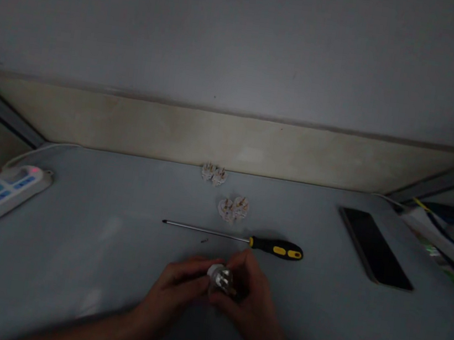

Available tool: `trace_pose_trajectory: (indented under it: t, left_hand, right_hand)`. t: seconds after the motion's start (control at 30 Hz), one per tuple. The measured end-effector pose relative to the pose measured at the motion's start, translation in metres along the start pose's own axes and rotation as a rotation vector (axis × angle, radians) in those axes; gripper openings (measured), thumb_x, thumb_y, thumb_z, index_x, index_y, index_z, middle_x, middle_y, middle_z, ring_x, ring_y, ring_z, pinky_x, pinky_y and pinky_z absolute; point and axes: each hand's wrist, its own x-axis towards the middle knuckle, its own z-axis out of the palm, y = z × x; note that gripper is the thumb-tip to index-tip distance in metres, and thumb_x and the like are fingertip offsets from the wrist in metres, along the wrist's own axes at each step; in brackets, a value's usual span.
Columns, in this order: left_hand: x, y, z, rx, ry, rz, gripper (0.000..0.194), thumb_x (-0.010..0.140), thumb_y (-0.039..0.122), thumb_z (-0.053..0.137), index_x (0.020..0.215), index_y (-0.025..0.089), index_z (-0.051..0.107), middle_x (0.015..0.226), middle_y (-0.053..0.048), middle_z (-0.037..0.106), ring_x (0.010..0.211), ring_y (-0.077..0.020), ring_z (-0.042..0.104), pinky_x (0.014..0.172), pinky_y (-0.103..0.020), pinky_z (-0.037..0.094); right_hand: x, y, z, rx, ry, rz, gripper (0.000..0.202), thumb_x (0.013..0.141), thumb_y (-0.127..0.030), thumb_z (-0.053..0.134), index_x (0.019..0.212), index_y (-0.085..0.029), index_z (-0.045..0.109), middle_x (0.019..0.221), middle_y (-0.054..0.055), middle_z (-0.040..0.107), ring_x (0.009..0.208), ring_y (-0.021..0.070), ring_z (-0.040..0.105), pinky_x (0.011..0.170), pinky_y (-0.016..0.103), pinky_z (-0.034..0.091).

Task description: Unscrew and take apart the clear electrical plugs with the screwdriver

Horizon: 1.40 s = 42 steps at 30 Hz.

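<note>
View: head camera, dim light, looking down on a grey tabletop [115, 194].
Held piece: a small, rounded, whitish see-through fitting with shiny metal parts [221, 278], at the near middle, just above the tabletop.
Left hand: the bare left hand [164, 295] has its fingers closed on the fitting's left side.
Right hand: the bare right hand [257, 302] pinches its right side, fingers curled; whether they hide something smaller, I cannot tell.
Weight and feel: probably light, with a stiff shell; smooth plastic could slip in a loose pinch.
Fragility: thin clear walls might crack if squeezed hard, and small metal parts might come loose.
Best hold: likely the outer rim of the shell, between thumb and fingertips from both sides, off the metal.
Beyond the hands: a long screwdriver with a black and yellow handle [275, 248] lies crosswise; a tiny dark metal piece, perhaps a screw [204, 240], lies just beside its shaft.
Farther back: a nearer pair of clear plastic pieces with brass-coloured pins [241, 208], and a similar rear pair [219, 176] by the wall.
</note>
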Motion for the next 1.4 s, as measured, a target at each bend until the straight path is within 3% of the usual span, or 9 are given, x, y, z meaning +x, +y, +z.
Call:
trace_pose_trajectory:
  t: [0.2, 0.27, 0.37, 0.5, 0.73, 0.97, 1.13, 1.4]
  left_hand:
    - [0.000, 0.007, 0.003, 0.147, 0.046, -0.033, 0.029, 0.080, 0.043, 0.076, 0.099, 0.021, 0.080, 0.099, -0.008, 0.078, 0.094, -0.0267, 0.071, 0.086, -0.035, 0.054]
    - [0.001, 0.012, 0.001, 0.172, 0.071, -0.053, 0.030, 0.082, 0.044, 0.074, 0.098, 0.020, 0.080, 0.096, -0.008, 0.079, 0.090, -0.0256, 0.071, 0.082, -0.033, 0.054]
    - [0.004, 0.017, -0.002, 0.216, 0.107, -0.053, 0.030, 0.083, 0.044, 0.071, 0.098, 0.020, 0.081, 0.092, -0.007, 0.079, 0.087, -0.0245, 0.070, 0.077, -0.031, 0.054]
    - [0.004, 0.017, -0.005, 0.246, 0.079, -0.018, 0.027, 0.083, 0.042, 0.070, 0.096, 0.020, 0.081, 0.090, -0.007, 0.076, 0.084, -0.0226, 0.068, 0.075, -0.030, 0.053]
    - [-0.001, 0.023, -0.003, 0.380, 0.019, -0.004, 0.022, 0.085, 0.036, 0.069, 0.094, 0.020, 0.081, 0.081, -0.005, 0.069, 0.079, -0.0196, 0.065, 0.071, -0.027, 0.051]
    - [0.005, 0.024, -0.009, 0.525, 0.012, 0.075, 0.024, 0.086, 0.034, 0.064, 0.093, 0.018, 0.080, 0.082, -0.007, 0.070, 0.076, -0.0199, 0.066, 0.068, -0.028, 0.051]
    - [0.005, 0.025, -0.009, 0.673, 0.026, 0.138, 0.023, 0.083, 0.030, 0.064, 0.095, 0.017, 0.079, 0.079, -0.008, 0.072, 0.070, -0.0191, 0.066, 0.060, -0.026, 0.050]
    - [0.001, 0.017, -0.005, 0.860, -0.018, 0.226, 0.018, 0.087, 0.024, 0.061, 0.093, 0.019, 0.078, 0.077, -0.005, 0.071, 0.068, -0.0181, 0.064, 0.061, -0.025, 0.045]
  right_hand:
    - [-0.002, 0.002, -0.005, 0.004, -0.113, 0.071, 0.065, 0.049, -0.049, 0.089, 0.080, -0.021, 0.040, 0.066, -0.005, 0.052, 0.057, 0.0077, 0.042, 0.050, 0.020, 0.033]
    - [-0.003, -0.002, -0.009, 0.109, -0.162, 0.035, 0.059, 0.061, -0.057, 0.082, 0.086, -0.020, 0.043, 0.070, -0.004, 0.052, 0.060, 0.0087, 0.045, 0.052, 0.020, 0.035]
    - [-0.002, -0.012, -0.012, 0.202, -0.281, 0.047, 0.040, 0.089, -0.058, 0.053, 0.092, -0.019, 0.049, 0.067, -0.004, 0.047, 0.054, 0.0065, 0.041, 0.048, 0.019, 0.033]
    - [0.001, -0.020, -0.010, 0.126, -0.408, 0.095, 0.032, 0.086, -0.048, 0.062, 0.087, -0.017, 0.055, 0.066, -0.003, 0.047, 0.051, 0.0045, 0.038, 0.045, 0.017, 0.029]
    - [0.003, -0.017, -0.015, 0.172, -0.457, 0.144, 0.032, 0.077, -0.044, 0.071, 0.077, -0.015, 0.057, 0.069, -0.002, 0.044, 0.064, 0.0073, 0.039, 0.060, 0.021, 0.033]
    - [0.006, -0.022, -0.019, 0.084, -0.466, 0.098, 0.031, 0.081, -0.045, 0.068, 0.078, -0.016, 0.060, 0.067, -0.003, 0.044, 0.062, 0.0074, 0.038, 0.058, 0.020, 0.033]
    - [0.011, -0.022, -0.026, 0.005, -0.441, 0.132, 0.039, 0.084, -0.055, 0.061, 0.084, -0.016, 0.059, 0.061, -0.004, 0.047, 0.046, 0.0040, 0.036, 0.042, 0.016, 0.029]
    - [0.010, -0.018, -0.026, -0.327, -0.338, 0.061, 0.022, 0.080, -0.033, 0.060, 0.070, -0.015, 0.054, 0.057, -0.004, 0.046, 0.051, 0.0056, 0.039, 0.047, 0.017, 0.028]
